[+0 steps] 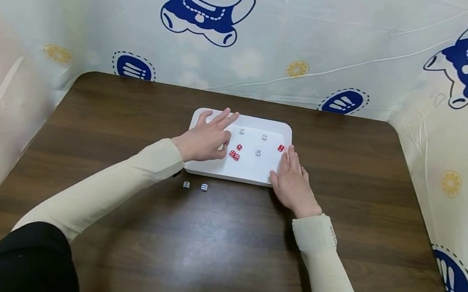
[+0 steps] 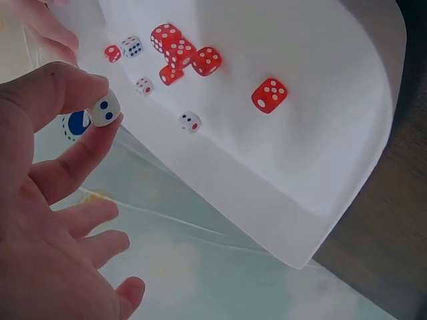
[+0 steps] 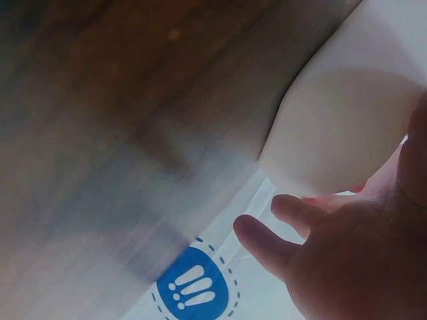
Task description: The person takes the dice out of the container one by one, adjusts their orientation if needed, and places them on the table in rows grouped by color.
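left hand (image 1: 206, 140) pinches a white die (image 2: 105, 110) in a narrow grip over the white tray (image 1: 207, 168); right hand (image 1: 295, 183), fingers extended, sits at its rim. a fingertip slip could drop it onto red dice (image 2: 207, 61).

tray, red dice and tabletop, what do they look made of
Tray: probably plastic, smooth satin white, with softly rounded corners. Red dice: likely plastic, smooth, with rounded edges and even colour. Tabletop: wood or laminate, can't tell which; brown grain, soft sheen.

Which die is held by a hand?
The white die the left hand pinches; other visible dice lie in the tray or on the table.
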The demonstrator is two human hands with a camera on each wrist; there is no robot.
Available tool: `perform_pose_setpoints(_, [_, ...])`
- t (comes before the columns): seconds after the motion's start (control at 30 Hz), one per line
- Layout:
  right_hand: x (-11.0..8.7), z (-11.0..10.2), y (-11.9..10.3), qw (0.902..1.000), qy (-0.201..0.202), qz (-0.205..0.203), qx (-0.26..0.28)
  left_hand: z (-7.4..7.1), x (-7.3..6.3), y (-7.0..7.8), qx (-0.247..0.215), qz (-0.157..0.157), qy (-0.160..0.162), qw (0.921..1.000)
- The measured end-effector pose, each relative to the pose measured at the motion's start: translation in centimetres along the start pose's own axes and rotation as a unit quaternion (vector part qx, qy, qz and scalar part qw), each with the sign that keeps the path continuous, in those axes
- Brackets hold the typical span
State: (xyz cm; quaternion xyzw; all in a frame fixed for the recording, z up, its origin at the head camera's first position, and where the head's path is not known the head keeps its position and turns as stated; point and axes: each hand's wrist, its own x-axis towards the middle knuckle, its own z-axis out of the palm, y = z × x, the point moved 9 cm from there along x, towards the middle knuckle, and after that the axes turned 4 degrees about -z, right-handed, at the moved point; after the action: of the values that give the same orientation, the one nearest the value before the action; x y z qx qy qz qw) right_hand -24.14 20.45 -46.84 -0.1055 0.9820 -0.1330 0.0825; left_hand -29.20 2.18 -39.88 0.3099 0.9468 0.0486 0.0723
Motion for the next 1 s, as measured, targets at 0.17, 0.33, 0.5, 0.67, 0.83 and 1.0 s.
perform_pose_setpoints(0.17, [0.0, 0.0, 0.0, 1.0, 0.0, 0.0, 0.0, 0.0, -0.6, 0.5, -0.001, 0.012, 0.003, 0.9999])
perform_pose_setpoints(0.33, [-0.1, 0.0, -0.1, 1.0, 0.003, 0.001, 0.006, 0.1, -1.3, 1.2, -0.001, 0.027, 0.002, 0.9996])
perform_pose_setpoints(0.5, [-0.1, 0.0, -0.1, 1.0, 0.004, 0.001, 0.007, 0.6, -2.0, 2.0, -0.013, 0.046, -0.001, 0.9989])
perform_pose_setpoints(0.67, [-0.1, 0.0, -0.1, 1.0, 0.003, 0.001, 0.007, 1.2, -2.5, 2.5, -0.018, 0.058, 0.001, 0.9981])
perform_pose_setpoints(0.83, [-0.1, 0.0, -0.1, 1.0, 0.001, 0.0, 0.006, 1.6, -3.0, 2.9, -0.009, 0.069, 0.0, 0.9976])
perform_pose_setpoints(1.0, [0.0, 0.0, -0.1, 1.0, 0.002, -0.002, 0.005, 1.8, -3.3, 3.3, -0.008, 0.067, -0.012, 0.9976])
